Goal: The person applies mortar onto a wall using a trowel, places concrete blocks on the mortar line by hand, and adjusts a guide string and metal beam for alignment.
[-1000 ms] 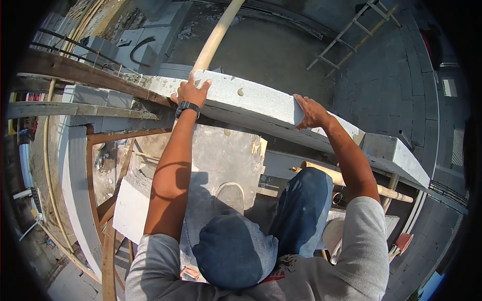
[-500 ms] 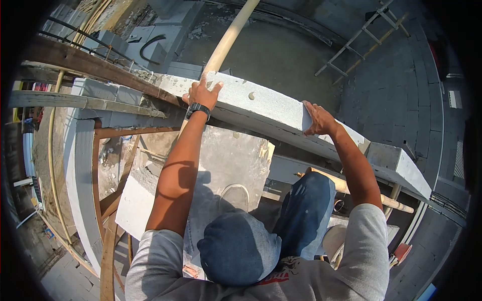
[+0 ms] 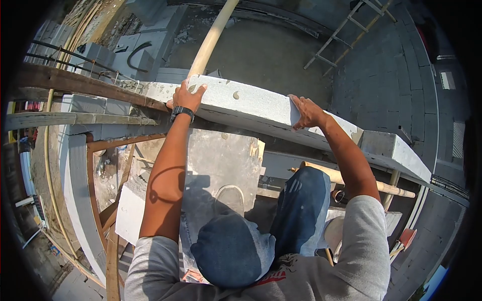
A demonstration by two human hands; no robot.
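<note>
A long white aerated concrete block (image 3: pixel 251 98) lies along the top of the block wall. My left hand (image 3: pixel 186 98) is clasped over its left end, and a dark watch (image 3: pixel 182 113) circles that wrist. Over the other end, my right hand (image 3: pixel 307 113) grips the block with fingers on top and thumb on the near side. A small grey mortar spot (image 3: pixel 236 95) marks the block's upper face. Another pale block (image 3: pixel 394 150) stands farther right along the wall. The undersides of both palms are hidden.
My knees are bent above a grey board (image 3: pixel 221 155). Bamboo poles (image 3: pixel 213 37) cross behind the wall and beside my right knee. Wooden beams (image 3: pixel 90 88) run in from the left. Beyond the wall, a ladder (image 3: pixel 346 37) stands over a lower floor.
The view has turned slightly, so the wall and both hands appear farther left. My two hands keep their hold at the block's ends.
</note>
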